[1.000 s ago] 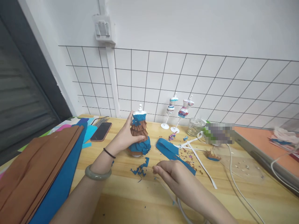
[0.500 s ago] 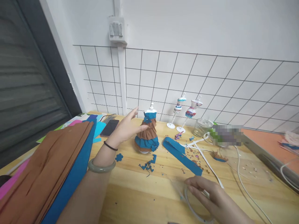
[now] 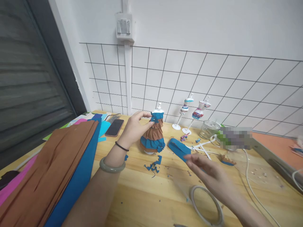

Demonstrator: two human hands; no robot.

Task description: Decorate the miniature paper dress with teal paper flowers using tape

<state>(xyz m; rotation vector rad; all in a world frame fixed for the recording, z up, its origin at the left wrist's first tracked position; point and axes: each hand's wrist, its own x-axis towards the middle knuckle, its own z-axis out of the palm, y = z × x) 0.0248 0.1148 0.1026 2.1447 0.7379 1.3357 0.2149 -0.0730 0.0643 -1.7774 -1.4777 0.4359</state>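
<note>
A small white dress form [image 3: 155, 130] stands upright on the table in a ruffled blue and brown paper dress with a blue bow at its waist. My left hand [image 3: 136, 129] grips its bodice from the left side, thumb at the bow. My right hand [image 3: 205, 168] hovers over the right side with thumb and fingertips pinched together; whatever they may hold is too small to make out. Just beyond those fingertips lies a folded blue paper strip [image 3: 178, 147], partly covered by the hand. A roll of tape [image 3: 193, 198] rests below my right wrist.
Stacked brown paper [image 3: 59, 148] and blue sheets fill the left, near a phone [image 3: 114, 127]. Two more dress forms, one of them a white stand with red and blue wraps [image 3: 197, 113], and a glass jar [image 3: 209, 130] are at the back. Blue scraps [image 3: 153, 165] and a white cable [image 3: 247, 176] lie about.
My left hand has moved in and closed on the dress form's bodice. My right hand has let go of the tape roll and moved up toward the blue strip. The view has shifted slightly left.
</note>
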